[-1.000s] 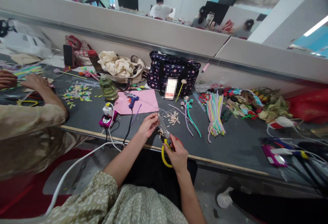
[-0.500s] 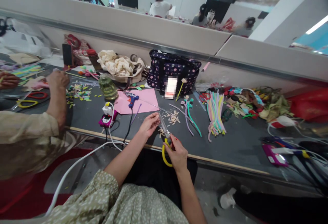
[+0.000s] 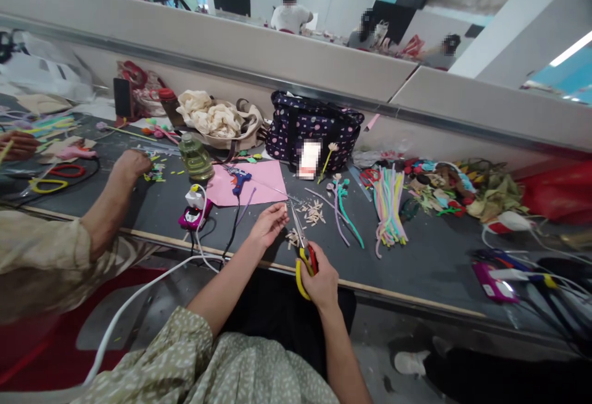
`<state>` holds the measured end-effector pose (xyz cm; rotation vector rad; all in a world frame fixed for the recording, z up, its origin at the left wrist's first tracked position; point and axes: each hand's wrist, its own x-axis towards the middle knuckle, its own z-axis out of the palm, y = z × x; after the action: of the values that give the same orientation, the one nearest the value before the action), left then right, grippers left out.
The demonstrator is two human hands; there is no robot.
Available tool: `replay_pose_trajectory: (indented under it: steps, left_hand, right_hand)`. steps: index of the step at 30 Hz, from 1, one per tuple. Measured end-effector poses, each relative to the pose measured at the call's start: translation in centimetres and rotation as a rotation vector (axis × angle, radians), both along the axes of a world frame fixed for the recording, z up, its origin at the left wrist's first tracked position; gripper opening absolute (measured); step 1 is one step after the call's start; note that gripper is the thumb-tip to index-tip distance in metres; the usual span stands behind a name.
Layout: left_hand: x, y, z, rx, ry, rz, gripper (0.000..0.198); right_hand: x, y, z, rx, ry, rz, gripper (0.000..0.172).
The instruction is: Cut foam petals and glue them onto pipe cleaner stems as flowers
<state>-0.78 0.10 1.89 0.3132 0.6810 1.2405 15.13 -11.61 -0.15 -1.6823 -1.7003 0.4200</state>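
My right hand point(image 3: 322, 277) is closed on the handles of a pair of scissors point(image 3: 298, 225) with one yellow and one red loop. The blades point up and away, slightly parted. Just left of the blade tips, my left hand point(image 3: 271, 224) pinches something small and pale that I cannot make out. Below and right of the blades lies a loose heap of short beige pieces point(image 3: 314, 211) on the dark table point(image 3: 272, 255). Beyond my left hand, a blue glue gun point(image 3: 239, 181) rests on a pink sheet point(image 3: 268, 183).
Fuzzy pastel stems point(image 3: 389, 206) lie in a bundle to the right. A green liquid bottle point(image 3: 195, 157) and a magenta power socket point(image 3: 194, 214) stand to the left. Behind sits a dark patterned bag point(image 3: 314, 123). A co-worker's hand point(image 3: 134, 162) reaches over small cut pieces at left.
The scissors' blades and handles have parted a little, while my left hand stays nearly in place. The co-worker's hand at left has moved right and nearer, over the small coloured pieces.
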Motion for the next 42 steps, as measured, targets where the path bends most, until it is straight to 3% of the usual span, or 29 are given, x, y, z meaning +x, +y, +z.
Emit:
replay_pose_trajectory:
  steps: [5, 19, 23, 27, 32, 34, 37, 39, 42]
  left_hand:
    - [0.0, -0.1, 0.0, 0.021, -0.010, -0.025, 0.019]
    - [-0.2, -0.1, -0.1, 0.046, 0.093, 0.001, 0.023]
    - [-0.5, 0.0, -0.1, 0.026, 0.137, 0.003, 0.024]
    - [-0.9, -0.1, 0.1, 0.020, 0.172, 0.008, 0.024]
    - [-1.3, -0.1, 0.1, 0.027, 0.190, 0.015, 0.029]
    - [-1.4, -0.1, 0.0, 0.028, 0.186, 0.015, 0.030]
    - [-1.6, 0.0, 0.0, 0.032, 0.168, 0.012, 0.027]
    - [-1.6, 0.1, 0.1, 0.033, 0.152, 0.006, 0.025]
    - [-1.6, 0.1, 0.3, 0.030, 0.132, -0.012, 0.023]
  right_hand:
    - [-0.3, 0.0, 0.0, 0.093, -0.066, 0.016, 0.044]
    - [-0.3, 0.0, -0.3, 0.121, -0.191, -0.008, 0.046]
    - [-0.2, 0.1, -0.5, 0.083, -0.072, -0.017, 0.047]
    - [0.0, 0.6, -1.1, -0.052, 0.254, -0.042, 0.049]
    - [-0.3, 1.2, -1.7, -0.104, 0.520, 0.053, 0.066]
    - [-0.4, 1.3, -1.6, -0.108, 0.550, 0.084, 0.069]
    - [-0.5, 1.3, -0.9, -0.136, 0.545, 0.079, 0.054]
    - [-0.4, 1.2, -0.3, -0.151, 0.487, 0.068, 0.044]
    - [-0.4, 0.9, 0.5, -0.153, 0.332, 0.046, 0.042]
